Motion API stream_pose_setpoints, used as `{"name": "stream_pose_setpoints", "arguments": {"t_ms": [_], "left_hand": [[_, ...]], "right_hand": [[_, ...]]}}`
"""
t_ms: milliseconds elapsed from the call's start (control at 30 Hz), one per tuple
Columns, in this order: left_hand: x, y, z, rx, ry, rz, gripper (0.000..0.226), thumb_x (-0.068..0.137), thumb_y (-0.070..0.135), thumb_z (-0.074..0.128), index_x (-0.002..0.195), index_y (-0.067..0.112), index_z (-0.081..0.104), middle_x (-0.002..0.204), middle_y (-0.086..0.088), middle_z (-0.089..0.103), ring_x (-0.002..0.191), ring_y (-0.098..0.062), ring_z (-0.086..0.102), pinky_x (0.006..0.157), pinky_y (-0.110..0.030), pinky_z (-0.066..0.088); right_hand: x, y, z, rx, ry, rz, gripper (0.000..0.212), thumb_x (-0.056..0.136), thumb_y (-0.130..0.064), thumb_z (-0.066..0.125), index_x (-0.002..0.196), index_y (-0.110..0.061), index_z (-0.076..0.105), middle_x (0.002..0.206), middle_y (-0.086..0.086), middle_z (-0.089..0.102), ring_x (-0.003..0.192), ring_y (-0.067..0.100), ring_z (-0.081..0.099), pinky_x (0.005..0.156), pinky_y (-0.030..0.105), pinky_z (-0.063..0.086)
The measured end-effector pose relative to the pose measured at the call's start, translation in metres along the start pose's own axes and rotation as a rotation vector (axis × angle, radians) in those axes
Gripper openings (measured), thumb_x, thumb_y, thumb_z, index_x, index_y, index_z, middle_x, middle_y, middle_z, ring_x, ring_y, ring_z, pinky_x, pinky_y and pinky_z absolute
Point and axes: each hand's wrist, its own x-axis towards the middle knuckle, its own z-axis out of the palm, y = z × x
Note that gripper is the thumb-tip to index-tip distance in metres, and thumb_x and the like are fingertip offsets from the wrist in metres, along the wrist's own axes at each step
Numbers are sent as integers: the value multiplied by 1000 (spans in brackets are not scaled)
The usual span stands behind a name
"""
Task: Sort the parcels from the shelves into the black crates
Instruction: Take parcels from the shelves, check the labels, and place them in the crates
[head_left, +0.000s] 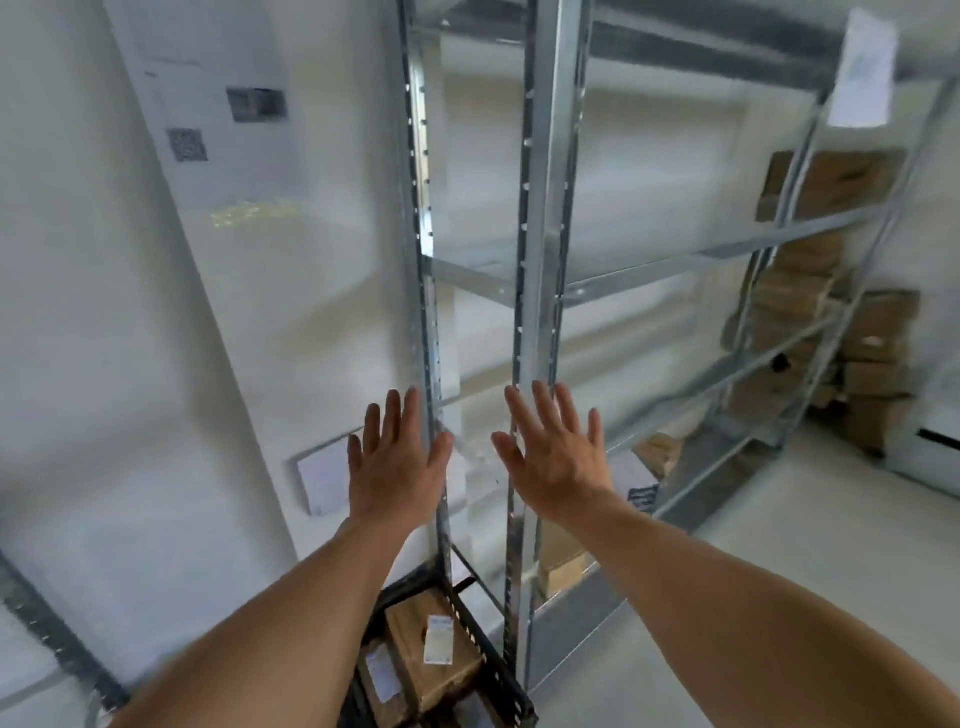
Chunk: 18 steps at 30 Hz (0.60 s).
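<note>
We see both bare forearms stretched forward and up, side by side, with the backs of the hands towards us. The left hand (397, 462) has its fingers straight and slightly spread, and it grasps nothing. The right hand (553, 457) is posed the same way, flat and released. Both hover in front of the two grey perforated metal uprights (540, 208) at the left end of the galvanised shelving rack (727, 249) (whether the fingertips touch the metal, we cannot tell through the blur).

The task's things lie well apart from both hands. Low and near, beneath the left forearm, stands a black crate with a perforated rim (488, 665). Inside it lies a brown cardboard parcel (410, 623) bearing a white label (438, 639), with a second labelled brown parcel (379, 675) just left of it. A small brown box (563, 569) sits on the rack's bottom shelf, below the right wrist. At the far right end of the rack, stacked brown cardboard parcels (841, 182) fill several levels, and more are piled on the floor beyond (878, 364).

To the left rises a white wall with a printed paper sheet (208, 104) fixed high on it.
</note>
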Motion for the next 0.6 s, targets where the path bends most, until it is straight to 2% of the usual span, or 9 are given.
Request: {"name": "stream_pose_setpoints", "arguments": {"t_ms": [133,367,600], "left_hand": [[5,80,19,-38,-24,128,67,101,56,18,157,31,-10,166,3,-9,153,-21,-9,123,-47,0],[32,248,77,-99,-65,343,65,102,53,19,156,31,-10,166,3,-10,152,-20,-11,122,-44,-4],[88,430,148,-166,-100,440,65,103,53,20,157,31,-8,166,3,-8,153,-19,-9,123,-44,-2]], "right_hand": [[-27,73,-34,-16,63,124,65,102,-64,9,159,-40,-13,169,-3,-17,154,23,-22,123,57,-10],[-42,230,-83,-19,145,335,66,103,-63,13,160,-39,-9,170,-2,-11,155,23,-18,124,57,-7],[-19,409,-132,-85,201,439,66,103,-61,17,161,-37,-2,171,1,-5,156,26,-12,123,58,-5]]}}
